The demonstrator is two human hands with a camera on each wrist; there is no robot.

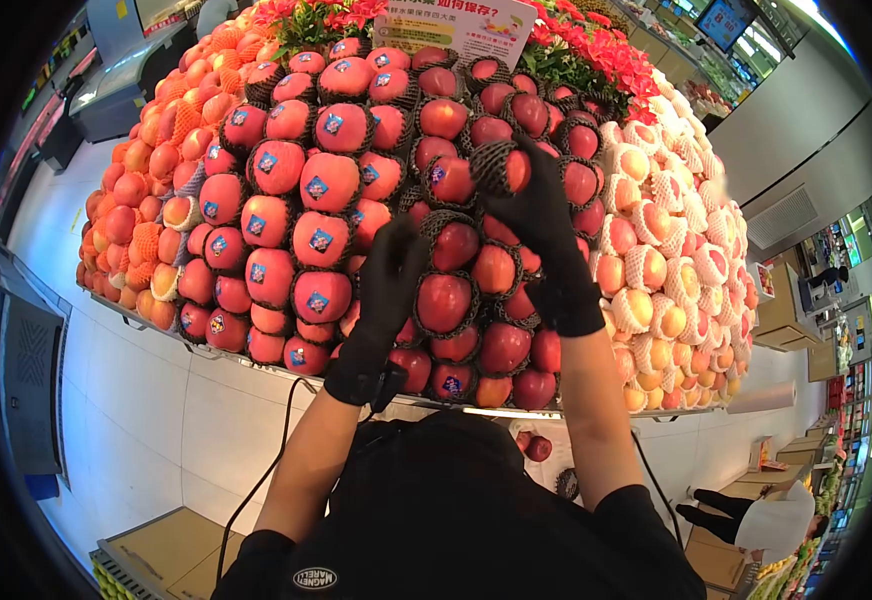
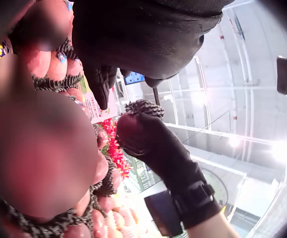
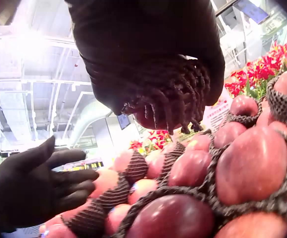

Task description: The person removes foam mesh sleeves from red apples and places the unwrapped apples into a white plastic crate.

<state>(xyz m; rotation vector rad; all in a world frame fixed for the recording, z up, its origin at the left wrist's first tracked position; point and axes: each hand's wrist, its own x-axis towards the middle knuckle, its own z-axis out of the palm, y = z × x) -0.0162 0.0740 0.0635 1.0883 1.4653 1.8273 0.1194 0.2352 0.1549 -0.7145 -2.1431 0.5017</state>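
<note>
My right hand point(image 1: 541, 210), in a black glove, grips a red apple point(image 1: 517, 171) wearing a dark foam net, raised over the right part of the apple display. The right wrist view shows the net point(image 3: 173, 96) bunched under the palm, with red skin below it. My left hand point(image 1: 394, 275), also gloved in black, hovers over the middle of the display and holds nothing. Its fingers point(image 3: 66, 181) extend loosely toward the fruit in the right wrist view. Below both hands, dark red apples point(image 1: 444, 303) sit in rows, each in a black net.
Larger apples with blue stickers point(image 1: 321, 240) fill the display's left middle. Orange-netted fruit point(image 1: 146, 240) lies at far left, white-netted fruit point(image 1: 646, 270) at right. Red flowers point(image 1: 606, 50) and a sign point(image 1: 466, 30) stand behind. A person point(image 1: 771, 520) is at lower right.
</note>
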